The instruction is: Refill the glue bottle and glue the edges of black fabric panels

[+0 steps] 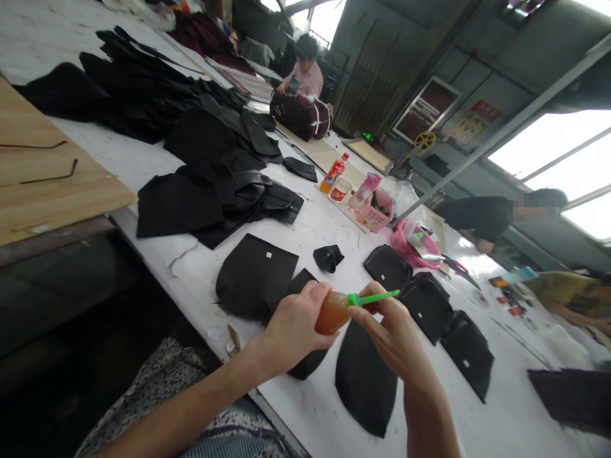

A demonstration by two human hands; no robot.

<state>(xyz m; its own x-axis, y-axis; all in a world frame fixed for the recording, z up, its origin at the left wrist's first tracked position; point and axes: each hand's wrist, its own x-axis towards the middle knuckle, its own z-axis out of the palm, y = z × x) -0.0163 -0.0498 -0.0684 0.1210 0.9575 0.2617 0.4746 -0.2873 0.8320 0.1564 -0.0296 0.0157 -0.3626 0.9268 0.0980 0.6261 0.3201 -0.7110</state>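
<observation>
My left hand (300, 327) is wrapped round an amber bottle (333, 312), tilted on its side above the table. A thin green spout-like piece (379, 297) sticks out from the green cap at its neck. My right hand (389, 331) pinches at that green end, thumb and fingers closed around it. Below my hands lie dark cut pieces: a rounded one (366, 381) under my right hand and a larger one (255, 277) with a small white tag to the left. A small folded black piece (328, 257) lies just beyond.
Heaps of black pieces (191, 197) cover the left side. Tagged pieces (426, 305) lie to the right. Beyond stand a drink bottle (335, 172), a pink box (376, 213) and a pink basket (405, 245). A wooden board (48, 172) sits left. Other people work around the table.
</observation>
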